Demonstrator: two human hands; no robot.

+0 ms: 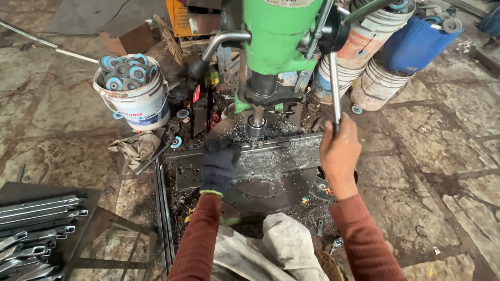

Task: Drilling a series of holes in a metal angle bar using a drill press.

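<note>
Gloved left hand (219, 165) pressed flat on the steel bar (250, 158), grip released, pinning it on the round drill table (271, 190) under the bit (255, 127); bare right hand (339, 156) clenched the feed lever (335, 88) to lower the spindle w/ control

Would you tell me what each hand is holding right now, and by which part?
The right hand grips the drill press feed lever at its lower end. The gloved left hand presses flat on the metal bar, not gripping it.
</note>
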